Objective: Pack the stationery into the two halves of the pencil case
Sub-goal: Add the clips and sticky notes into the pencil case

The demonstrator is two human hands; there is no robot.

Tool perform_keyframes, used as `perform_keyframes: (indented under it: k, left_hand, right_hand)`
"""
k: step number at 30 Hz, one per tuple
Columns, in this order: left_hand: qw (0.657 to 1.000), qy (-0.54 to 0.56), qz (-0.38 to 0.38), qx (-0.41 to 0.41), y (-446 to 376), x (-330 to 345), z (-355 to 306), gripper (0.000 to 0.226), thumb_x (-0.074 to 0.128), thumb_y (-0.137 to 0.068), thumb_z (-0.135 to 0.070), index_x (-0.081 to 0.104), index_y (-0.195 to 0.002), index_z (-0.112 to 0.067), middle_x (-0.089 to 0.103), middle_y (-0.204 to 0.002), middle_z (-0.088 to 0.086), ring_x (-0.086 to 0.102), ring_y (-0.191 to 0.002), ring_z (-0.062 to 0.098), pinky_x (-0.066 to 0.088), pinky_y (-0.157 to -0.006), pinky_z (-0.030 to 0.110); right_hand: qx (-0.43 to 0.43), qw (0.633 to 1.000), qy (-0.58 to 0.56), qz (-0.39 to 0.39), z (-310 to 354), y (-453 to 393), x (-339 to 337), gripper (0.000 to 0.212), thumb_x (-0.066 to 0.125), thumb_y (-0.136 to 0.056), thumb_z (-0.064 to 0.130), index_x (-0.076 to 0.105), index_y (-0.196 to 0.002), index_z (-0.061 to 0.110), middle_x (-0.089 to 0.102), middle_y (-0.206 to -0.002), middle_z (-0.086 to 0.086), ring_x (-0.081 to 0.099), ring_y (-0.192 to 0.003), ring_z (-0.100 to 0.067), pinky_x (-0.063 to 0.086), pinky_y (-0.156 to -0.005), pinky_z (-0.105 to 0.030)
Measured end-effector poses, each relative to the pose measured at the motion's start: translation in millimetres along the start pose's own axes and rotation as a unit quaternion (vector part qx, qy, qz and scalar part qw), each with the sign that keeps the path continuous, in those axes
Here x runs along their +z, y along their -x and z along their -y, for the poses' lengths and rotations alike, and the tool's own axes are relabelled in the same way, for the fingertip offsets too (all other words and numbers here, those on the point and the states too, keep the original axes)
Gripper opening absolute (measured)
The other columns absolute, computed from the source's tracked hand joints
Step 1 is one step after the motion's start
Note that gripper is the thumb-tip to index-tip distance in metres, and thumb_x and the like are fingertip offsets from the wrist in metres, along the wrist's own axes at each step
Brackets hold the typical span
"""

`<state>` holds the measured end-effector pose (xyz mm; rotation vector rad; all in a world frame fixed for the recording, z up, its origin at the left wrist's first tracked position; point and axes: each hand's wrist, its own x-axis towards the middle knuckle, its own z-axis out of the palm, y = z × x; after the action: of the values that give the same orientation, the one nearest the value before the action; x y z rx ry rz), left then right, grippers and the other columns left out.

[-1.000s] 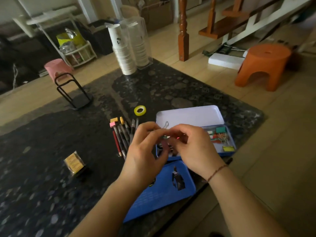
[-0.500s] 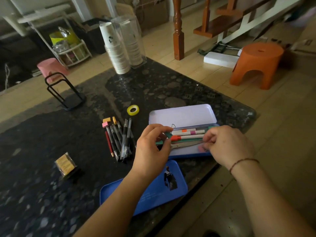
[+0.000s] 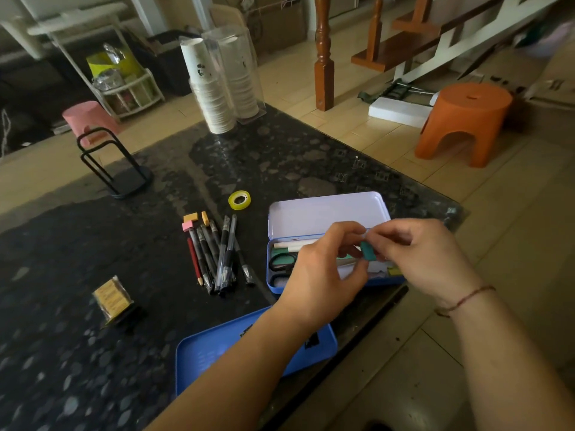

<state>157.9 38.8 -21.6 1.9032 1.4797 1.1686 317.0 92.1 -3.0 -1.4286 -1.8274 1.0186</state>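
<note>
Open case [image 3: 326,213] under both hands: black-handled scissors [image 3: 281,265], a white pen [image 3: 295,245], a yellow bit [image 3: 394,270] in the blue bottom half; white lid bare. Right hand [image 3: 426,259] pinches a teal eraser [image 3: 368,251] above it. Left hand [image 3: 323,275] curled, fingertips [image 3: 357,233] at the eraser, grip unclear. Pens [image 3: 221,256] left of the hands, tape [image 3: 239,200] beyond them.

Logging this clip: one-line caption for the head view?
Both hands pinch a small teal piece above the open blue pencil case; pens wait alongside.
</note>
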Motion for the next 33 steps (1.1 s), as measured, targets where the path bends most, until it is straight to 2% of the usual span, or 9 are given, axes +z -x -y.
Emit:
perform_keyframes:
  k: [4,7,10,12,14,21,23,27,33]
  left_hand:
    - [1.0,-0.006,0.02,-0.003,0,5,2,0.047,0.07,-0.087,-0.008,0.049,-0.127,-0.023,0.07,-0.114,-0.007,0.063,-0.099,-0.006,0.046,-0.085,0.006]
    - [1.0,-0.012,0.012,-0.015,2,7,2,0.042,0.067,-0.089,-0.006,0.052,-0.124,-0.023,0.071,-0.112,-0.004,0.063,-0.1,-0.005,0.047,-0.084,0.006]
    - [0.997,-0.066,-0.037,-0.018,1,6,4,0.026,0.067,-0.088,-0.008,0.061,-0.112,-0.016,0.07,-0.103,-0.005,0.063,-0.093,0.0,0.053,-0.079,0.016]
    - [0.99,-0.135,-0.02,-0.03,0,5,5,0.019,0.066,-0.087,-0.011,0.066,-0.106,-0.01,0.069,-0.1,0.002,0.064,-0.091,0.012,0.056,-0.079,0.031]
    - [0.986,-0.165,0.012,-0.03,3,6,3,0.017,0.066,-0.088,-0.017,0.069,-0.103,-0.01,0.07,-0.098,0.005,0.063,-0.089,0.018,0.055,-0.08,0.037]
    - [0.98,-0.197,0.027,-0.01,12,13,-4,0.013,0.067,-0.087,-0.031,0.07,-0.09,-0.018,0.069,-0.085,-0.004,0.06,-0.084,0.013,0.052,-0.077,0.036]
    - [0.98,-0.195,0.036,-0.019,13,13,-3,0.015,0.07,-0.084,-0.031,0.07,-0.093,-0.019,0.069,-0.089,-0.004,0.059,-0.088,0.014,0.051,-0.082,0.037]
    - [0.981,-0.187,0.048,-0.032,13,14,-3,0.015,0.072,-0.082,-0.026,0.069,-0.095,-0.018,0.069,-0.094,-0.003,0.059,-0.091,0.015,0.052,-0.083,0.039]
    - [0.98,-0.186,0.055,-0.047,13,15,1,0.017,0.071,-0.085,-0.022,0.072,-0.102,-0.018,0.071,-0.102,-0.001,0.061,-0.098,0.015,0.052,-0.088,0.035]
  right_hand:
    - [0.007,0.998,0.011,0.06,-5,0,-10,0.02,0.069,-0.085,0.02,0.07,-0.098,0.036,0.071,-0.087,0.012,0.065,-0.086,-0.009,0.054,-0.076,-0.031]
    - [-0.001,0.996,0.057,0.072,-8,1,-10,0.027,0.07,-0.083,0.019,0.069,-0.099,0.04,0.07,-0.081,0.015,0.063,-0.083,-0.005,0.051,-0.073,-0.028]
    - [-0.001,0.997,0.074,0.0,-10,-2,-7,0.022,0.07,-0.083,0.021,0.069,-0.098,0.037,0.069,-0.088,0.016,0.063,-0.083,-0.005,0.054,-0.069,-0.027]
    - [0.011,0.994,0.095,-0.057,-15,-5,-7,0.015,0.071,-0.081,0.025,0.068,-0.093,0.033,0.068,-0.091,0.014,0.063,-0.084,-0.007,0.057,-0.065,-0.031]
    - [0.025,0.991,0.103,-0.085,-20,-7,-5,0.012,0.073,-0.08,0.027,0.067,-0.088,0.034,0.067,-0.091,0.013,0.062,-0.082,-0.005,0.058,-0.061,-0.031]
    - [0.035,0.993,0.046,-0.1,-24,-8,5,0.016,0.081,-0.071,0.03,0.069,-0.069,0.041,0.064,-0.071,0.019,0.062,-0.066,0.001,0.05,-0.051,-0.02]
    - [0.029,0.992,0.089,-0.081,-24,-7,5,0.019,0.082,-0.069,0.032,0.067,-0.063,0.043,0.062,-0.064,0.021,0.059,-0.061,0.001,0.046,-0.051,-0.022]
    - [0.021,0.977,0.209,-0.045,-21,-5,3,0.012,0.078,-0.072,0.04,0.067,-0.07,0.044,0.062,-0.067,0.026,0.056,-0.064,0.005,0.049,-0.056,-0.024]
    - [0.023,0.974,0.215,-0.061,-24,-9,-4,0.013,0.071,-0.079,0.036,0.064,-0.069,0.04,0.061,-0.07,0.025,0.056,-0.067,0.002,0.048,-0.055,-0.025]
